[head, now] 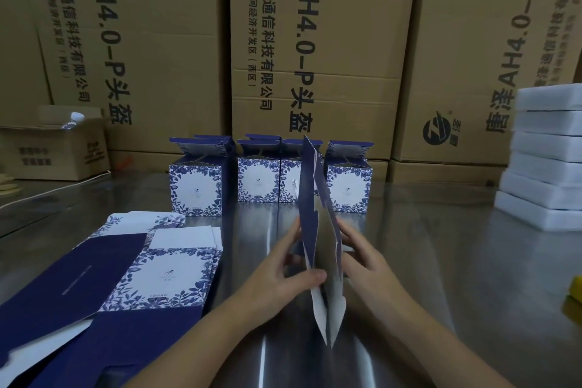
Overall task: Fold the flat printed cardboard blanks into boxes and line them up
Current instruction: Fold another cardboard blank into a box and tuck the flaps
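Head view: both hands [318,261] around stiff glossy cardboard blank [318,230]

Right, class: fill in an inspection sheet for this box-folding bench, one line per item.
Surface: shiny metal table.
Job's things: row of folded boxes at the back, top flaps up; stack of flat blanks at the left; held blank upright, partly opened.
Clutter: white foam slabs stacked at right; yellow object at right edge, cut off.
Hands: left hand pinches the held blank; right hand touches its other side, grip unclear.
Cables: thin pale line far left, cannot tell if cable.
Surroundings: large printed cartons behind; small open carton at left.
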A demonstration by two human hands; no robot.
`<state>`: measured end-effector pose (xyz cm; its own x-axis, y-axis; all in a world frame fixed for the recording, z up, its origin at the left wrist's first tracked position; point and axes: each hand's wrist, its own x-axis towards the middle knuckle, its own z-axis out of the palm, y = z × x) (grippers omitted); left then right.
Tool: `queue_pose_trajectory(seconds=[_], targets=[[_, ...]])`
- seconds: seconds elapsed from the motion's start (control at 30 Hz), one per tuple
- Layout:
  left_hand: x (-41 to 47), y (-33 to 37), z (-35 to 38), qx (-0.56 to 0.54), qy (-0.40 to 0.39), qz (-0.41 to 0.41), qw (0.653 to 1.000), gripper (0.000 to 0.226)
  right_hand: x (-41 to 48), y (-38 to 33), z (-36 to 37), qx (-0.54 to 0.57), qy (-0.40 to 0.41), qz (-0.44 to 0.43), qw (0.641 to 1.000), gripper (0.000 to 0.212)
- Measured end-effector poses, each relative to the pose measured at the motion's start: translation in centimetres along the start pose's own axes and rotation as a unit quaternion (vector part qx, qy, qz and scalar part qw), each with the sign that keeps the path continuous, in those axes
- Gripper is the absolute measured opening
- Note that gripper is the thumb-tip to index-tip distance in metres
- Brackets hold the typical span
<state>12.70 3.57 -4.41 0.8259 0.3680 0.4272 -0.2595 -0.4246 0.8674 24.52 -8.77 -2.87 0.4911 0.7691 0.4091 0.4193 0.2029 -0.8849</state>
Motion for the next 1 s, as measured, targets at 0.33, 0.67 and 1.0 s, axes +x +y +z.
queue_pose_trajectory(seconds=[0.33,0.67,1.0], targets=[[-0.1,0.7,0.1,0.039,-0.036,-0.003,0.999,0.078,-0.1,0.1,0.3,-0.003,-0.031,-0.005,1.0,0.05],[0.0,0.4,-0.5,0.027,-0.024,-0.012,0.999,0.075,-0.1,-0.1,-0.2,-0.014,0.019,0.011,1.0,0.043],[-0.1,0.8,0.0,0.039,-0.042,-0.023,0.998,0.079,0.2,0.3,0.5,-0.012,-0.004,-0.024,1.0,0.046]])
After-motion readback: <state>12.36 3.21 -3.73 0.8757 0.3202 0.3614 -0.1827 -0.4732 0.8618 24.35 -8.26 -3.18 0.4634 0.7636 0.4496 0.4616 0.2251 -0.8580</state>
